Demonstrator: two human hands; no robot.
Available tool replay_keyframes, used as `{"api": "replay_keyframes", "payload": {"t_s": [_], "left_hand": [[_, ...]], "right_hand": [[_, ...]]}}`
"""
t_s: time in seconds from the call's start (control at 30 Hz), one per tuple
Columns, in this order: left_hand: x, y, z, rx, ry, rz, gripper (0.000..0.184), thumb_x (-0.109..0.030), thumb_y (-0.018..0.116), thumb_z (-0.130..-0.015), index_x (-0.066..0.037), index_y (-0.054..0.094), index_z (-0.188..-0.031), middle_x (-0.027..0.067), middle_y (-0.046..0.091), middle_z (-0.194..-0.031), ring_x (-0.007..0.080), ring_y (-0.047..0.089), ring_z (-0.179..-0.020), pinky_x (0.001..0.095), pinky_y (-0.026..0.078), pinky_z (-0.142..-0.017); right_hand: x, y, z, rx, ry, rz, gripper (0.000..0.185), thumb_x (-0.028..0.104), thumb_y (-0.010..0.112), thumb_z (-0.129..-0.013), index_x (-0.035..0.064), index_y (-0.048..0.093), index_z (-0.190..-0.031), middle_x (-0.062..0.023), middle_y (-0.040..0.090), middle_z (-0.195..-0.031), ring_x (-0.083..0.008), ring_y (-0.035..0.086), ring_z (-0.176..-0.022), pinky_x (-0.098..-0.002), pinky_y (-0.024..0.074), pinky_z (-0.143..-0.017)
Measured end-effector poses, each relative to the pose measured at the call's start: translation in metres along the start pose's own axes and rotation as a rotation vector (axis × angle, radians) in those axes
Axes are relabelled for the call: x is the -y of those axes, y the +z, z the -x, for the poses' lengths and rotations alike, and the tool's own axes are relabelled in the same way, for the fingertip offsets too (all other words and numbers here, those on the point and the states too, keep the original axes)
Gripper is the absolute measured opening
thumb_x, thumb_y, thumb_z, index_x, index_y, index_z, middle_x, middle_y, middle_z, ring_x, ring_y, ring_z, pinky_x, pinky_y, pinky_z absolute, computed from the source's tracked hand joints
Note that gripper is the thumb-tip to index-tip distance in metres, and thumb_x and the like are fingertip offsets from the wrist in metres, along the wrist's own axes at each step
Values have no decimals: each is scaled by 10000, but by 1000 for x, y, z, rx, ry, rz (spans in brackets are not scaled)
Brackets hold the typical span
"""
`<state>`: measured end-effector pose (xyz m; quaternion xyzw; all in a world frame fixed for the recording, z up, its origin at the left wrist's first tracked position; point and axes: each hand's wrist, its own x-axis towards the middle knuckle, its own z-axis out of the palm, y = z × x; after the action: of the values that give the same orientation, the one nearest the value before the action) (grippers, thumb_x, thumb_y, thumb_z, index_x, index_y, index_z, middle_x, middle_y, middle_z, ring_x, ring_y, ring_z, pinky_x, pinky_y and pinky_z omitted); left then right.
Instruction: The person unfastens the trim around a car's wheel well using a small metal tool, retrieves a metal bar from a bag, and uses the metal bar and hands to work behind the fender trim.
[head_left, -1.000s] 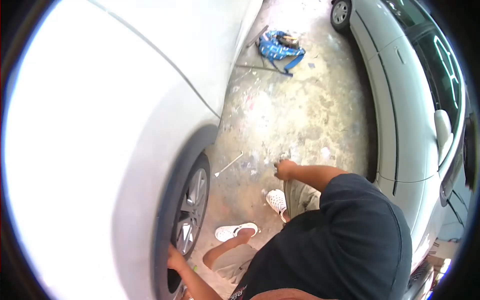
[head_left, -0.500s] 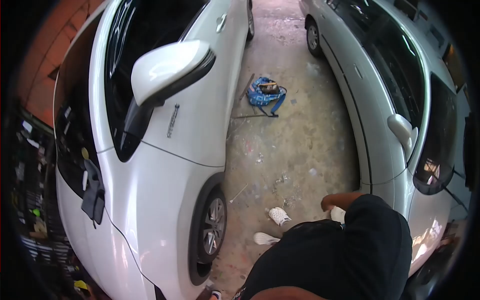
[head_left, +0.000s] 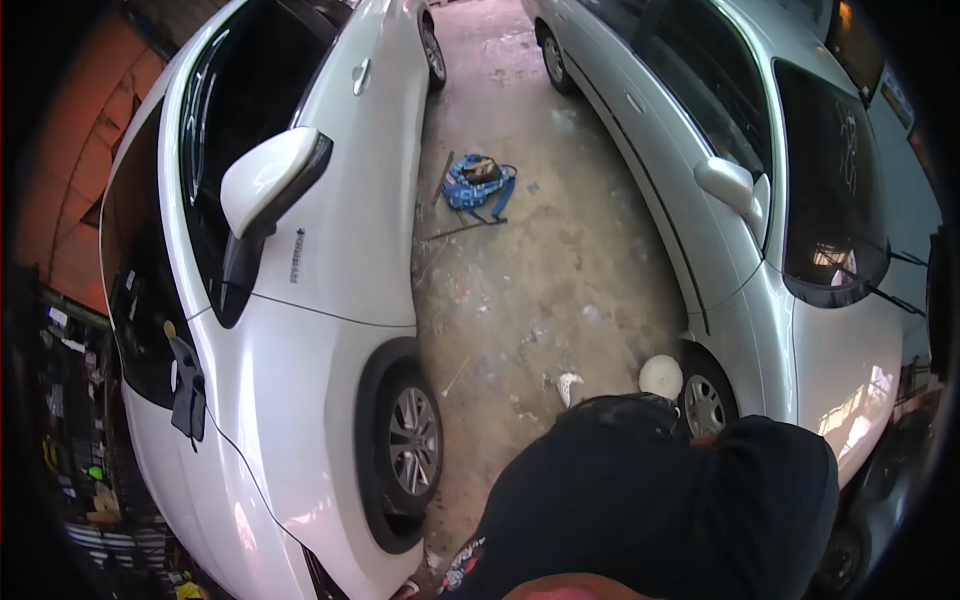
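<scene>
Neither of my hands shows. A torso in a black shirt [head_left: 640, 490] fills the lower middle, and its bulk hides what lies below. At its right side only a sliver of bare arm [head_left: 703, 440] appears, close to the front wheel [head_left: 708, 398] of the silver car [head_left: 640, 170]. Just left of that wheel is a pale round thing [head_left: 660, 376], whose kind I cannot make out. Part of a white shoe [head_left: 569, 388] sticks out beyond the shirt.
A white car [head_left: 340, 210] with a side mirror [head_left: 275, 180] stands on the left. Between the cars, a blue backpack [head_left: 478, 185] lies on the stained concrete floor [head_left: 540, 270], with thin dark strips [head_left: 455, 231] beside it. Cluttered shelving [head_left: 90, 450] is at far left.
Both cars and the backpack sit farther left in view, and the silver car's front wheel has come into sight. The bare forearm at right is now mostly hidden; less of the shoes shows.
</scene>
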<state>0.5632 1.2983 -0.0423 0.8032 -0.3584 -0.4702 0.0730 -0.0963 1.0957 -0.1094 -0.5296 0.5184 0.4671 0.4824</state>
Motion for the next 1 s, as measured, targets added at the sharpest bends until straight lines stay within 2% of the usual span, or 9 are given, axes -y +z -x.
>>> {"api": "replay_keyframes", "payload": {"t_s": [0.23,0.47,0.6,0.77,0.87,0.93,1.0], "left_hand": [[-88,29,-18,132,24,-52,314,-370,621,-911,-116,772,-1017,180,734,-1109,387,708,-986,506,554,-913],[-179,53,-87,297,72,-300,309,-360,612,-918,-116,773,-1018,173,739,-1096,379,713,-971,496,556,-912],[-241,51,-121,348,150,-396,307,-354,606,-922,-116,774,-1019,169,741,-1088,375,716,-962,491,557,-911],[-310,42,-164,360,263,-409,305,-347,599,-927,-117,774,-1020,163,745,-1079,370,720,-951,484,559,-909],[-320,50,-215,357,536,-593,303,-343,595,-930,-117,775,-1021,160,747,-1073,367,722,-945,480,560,-909],[-317,63,-254,319,730,-764,302,-340,592,-932,-117,775,-1021,158,748,-1070,365,724,-941,477,561,-908],[-390,16,-215,396,154,-222,288,-313,613,-892,-114,776,-1020,150,747,-1090,356,720,-966,453,563,-901]], "right_hand": [[26,-36,1,-164,-96,-347,618,506,576,-1009,84,568,-1460,-142,600,-1445,-354,555,-1305,-482,438,-1061],[-28,-115,-10,-100,-72,-502,616,507,574,-1013,85,567,-1461,-144,610,-1426,-340,564,-1287,-467,449,-1043],[-61,-204,4,-105,-76,-522,615,508,572,-1015,85,566,-1461,-146,616,-1416,-333,570,-1277,-459,455,-1033],[-67,-340,24,-190,-142,-543,613,508,571,-1018,86,564,-1462,-147,623,-1402,-323,576,-1265,-449,463,-1020],[-43,-428,58,-194,-239,-638,613,509,569,-1019,86,564,-1463,-148,627,-1395,-318,580,-1257,-443,467,-1013],[-7,-489,93,-85,-360,-803,612,509,569,-1020,86,563,-1463,-149,630,-1389,-314,583,-1252,-439,471,-1007],[36,-549,139,163,-504,-929,678,569,567,-1006,115,515,-1506,-143,590,-1446,-344,515,-1378,-538,387,-1139]]}}
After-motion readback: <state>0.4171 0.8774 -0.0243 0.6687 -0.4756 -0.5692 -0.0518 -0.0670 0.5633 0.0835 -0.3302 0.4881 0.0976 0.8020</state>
